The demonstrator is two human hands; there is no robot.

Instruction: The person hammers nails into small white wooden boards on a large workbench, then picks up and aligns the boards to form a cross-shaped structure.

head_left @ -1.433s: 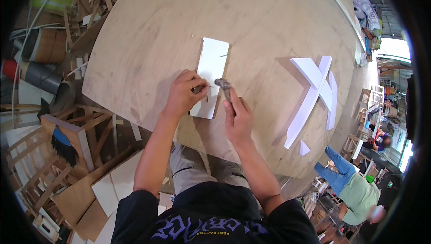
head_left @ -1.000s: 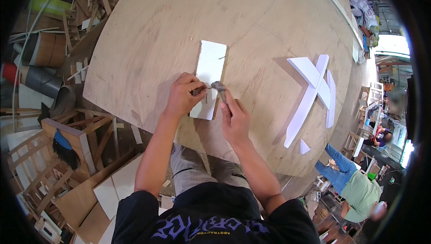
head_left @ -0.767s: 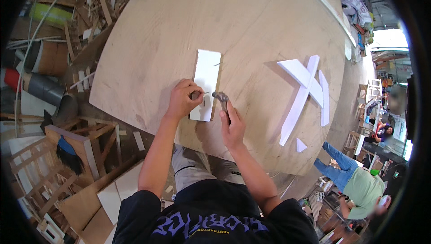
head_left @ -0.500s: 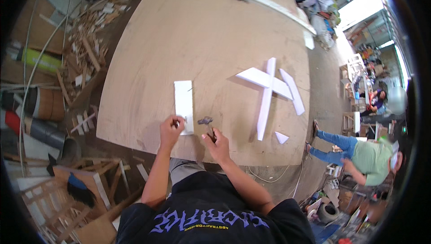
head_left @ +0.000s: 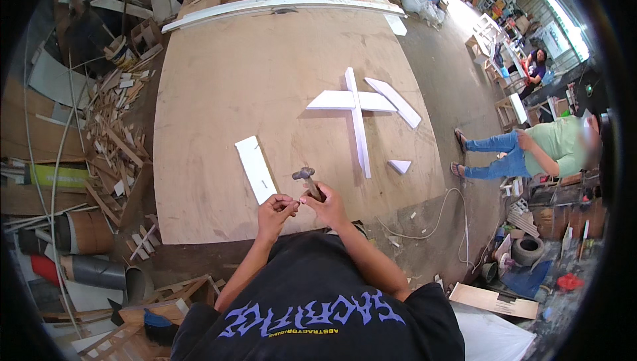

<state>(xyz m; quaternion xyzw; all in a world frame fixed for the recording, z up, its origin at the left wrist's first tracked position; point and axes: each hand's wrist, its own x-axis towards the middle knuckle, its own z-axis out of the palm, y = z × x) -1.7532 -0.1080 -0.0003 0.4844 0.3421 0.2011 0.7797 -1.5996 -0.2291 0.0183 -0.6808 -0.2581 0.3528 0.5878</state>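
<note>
My right hand is wrapped round the handle of a hammer, its metal head pointing up above the table. My left hand is closed in a pinch, its fingertips almost meeting my right thumb; whatever sits between them is too small to make out. Just beyond my left hand a narrow white board lies slantwise on the plywood table. A thin dark nail sticks up near the board's far end, and a short dark nail-like piece shows nearer its middle.
Right of the board lie crossed white pieces, a white strip and a small white triangle. A long white plank spans the far side. Scrap wood is heaped at left. A person in jeans stands at right.
My left hand has left the white board and come right, to my right hand. The view has shifted, and the board now appears slanted. The hammer stays in my right hand.
</note>
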